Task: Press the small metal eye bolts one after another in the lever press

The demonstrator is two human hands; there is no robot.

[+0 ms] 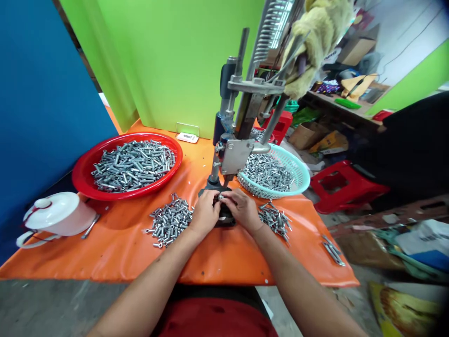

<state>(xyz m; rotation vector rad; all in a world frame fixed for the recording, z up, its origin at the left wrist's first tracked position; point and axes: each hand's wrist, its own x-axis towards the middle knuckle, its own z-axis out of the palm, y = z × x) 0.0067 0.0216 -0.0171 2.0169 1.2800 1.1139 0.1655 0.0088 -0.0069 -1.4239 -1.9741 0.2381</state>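
Both hands meet at the press base: left hand [204, 210] and right hand [242, 209] pinch one small metal piece [220, 197] between their fingertips, dead centre under the hand press [235, 154], neither hand nearer, its axis too small to tell

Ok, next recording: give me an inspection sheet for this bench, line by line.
Surface: orange table cover, wrinkled, small specks on it.
Job's things: small metal part held at the base of the hand press; loose piles of metal parts left and right of the hands.
Clutter: red basin and teal basket full of metal parts; white lidded pot; a few parts at the right edge.
Hands: left hand and right hand together pinch the part.
Cables: nothing seen.
Surroundings: green and blue screens, red stools, boxes, shelf clutter.
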